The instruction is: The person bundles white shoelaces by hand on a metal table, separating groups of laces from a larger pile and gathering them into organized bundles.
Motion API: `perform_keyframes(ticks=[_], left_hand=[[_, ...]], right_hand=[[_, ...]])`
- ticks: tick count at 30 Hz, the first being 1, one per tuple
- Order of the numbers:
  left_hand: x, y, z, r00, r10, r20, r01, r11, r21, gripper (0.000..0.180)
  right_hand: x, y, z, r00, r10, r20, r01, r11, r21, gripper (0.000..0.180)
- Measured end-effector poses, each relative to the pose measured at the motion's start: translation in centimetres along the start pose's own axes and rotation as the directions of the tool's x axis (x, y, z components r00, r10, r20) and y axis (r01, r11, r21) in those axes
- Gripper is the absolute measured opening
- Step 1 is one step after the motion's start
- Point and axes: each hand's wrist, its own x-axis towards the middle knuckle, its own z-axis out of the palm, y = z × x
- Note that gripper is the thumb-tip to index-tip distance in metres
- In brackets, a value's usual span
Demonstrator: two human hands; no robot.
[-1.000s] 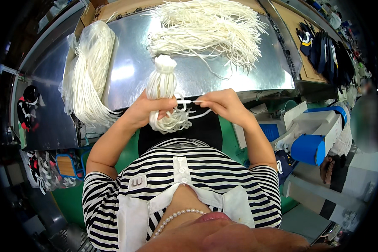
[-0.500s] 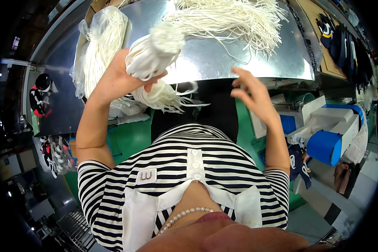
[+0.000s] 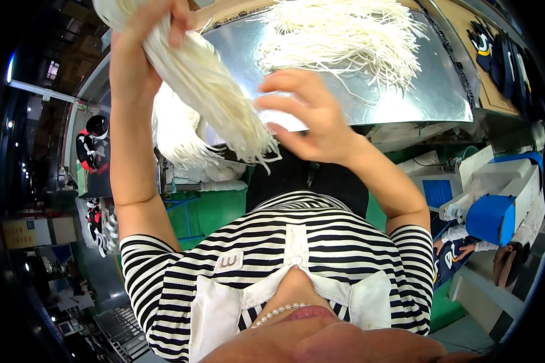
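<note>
My left hand (image 3: 140, 51) is raised at the upper left, its fingers wrapped round a long bundle of white cords (image 3: 209, 91). The bundle slants down to the right, and its loose ends hang near the table's front edge. My right hand (image 3: 312, 115) is just right of those ends, fingers apart and slightly bent, with nothing in it. A wide pile of white cords (image 3: 345, 45) lies on the shiny metal table (image 3: 430, 91). Behind the held bundle, more white cords (image 3: 178, 130) hang over the table's left side, partly hidden.
Dark items with white and yellow marks (image 3: 496, 60) lie on a brown board at the far right. A grey and blue machine (image 3: 490, 215) stands at the right, with another person's hands (image 3: 463, 251) below it. Red, black and white pieces (image 3: 91, 145) lie at the left.
My left hand has moved up with the cord bundle, which was a thick upright loop and now stretches diagonally. My right hand has moved left toward its loose ends.
</note>
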Motion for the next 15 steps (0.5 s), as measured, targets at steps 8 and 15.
perform_keyframes(ticks=[8,15], left_hand=[[5.6,5.0,1.6,0.933,0.111,-0.342,-0.262,0.863,-0.433,0.010],[13.0,2.3,-0.1,0.834,0.316,-0.453,-0.406,0.907,-0.115,0.009]], right_hand=[[-5.8,2.7,8.5,0.691,0.359,0.627,-0.208,0.930,-0.303,0.058],[-8.8,1.4,6.2,0.822,0.290,0.491,-0.287,0.954,-0.083,0.066]])
